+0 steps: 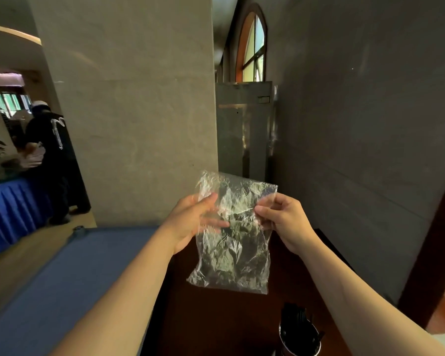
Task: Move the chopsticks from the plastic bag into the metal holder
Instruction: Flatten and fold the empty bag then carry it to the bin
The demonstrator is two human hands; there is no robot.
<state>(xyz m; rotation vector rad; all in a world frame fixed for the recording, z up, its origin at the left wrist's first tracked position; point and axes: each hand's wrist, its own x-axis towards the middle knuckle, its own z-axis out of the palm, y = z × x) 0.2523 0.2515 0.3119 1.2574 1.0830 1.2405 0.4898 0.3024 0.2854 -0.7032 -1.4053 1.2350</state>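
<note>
So the big stuff first: there's a dark table (216, 325) under my arms, a blue cloth (70, 278) off to my left, and a pale pillar (129, 111) straight ahead. I'm holding the bag (233, 235) up in the air between both hands, well above the table, and it hangs upright, long axis roughly vertical, mouth at the top, bottom edge sagging a bit toward the left. It looks empty to me, just crinkly clear plastic, no sticks showing through. My left hand (193, 222) has its fingers pressed flat on the bag's left side with the thumb over the front, and my right hand (283, 219) is pinching the right edge between thumb and fingertips. Down at the bottom of the view is the holder (299, 337), standing upright on the table, with the chopsticks (294, 318) poking out of it, dark, tips or ends pointing up and leaning slightly, I can't tell which end is which. My guess is the transfer is pretty much done and I'm just dealing with the leftover bag. Next move is probably scrunching or setting it down somewhere clear of the holder so I don't knock it.
</note>
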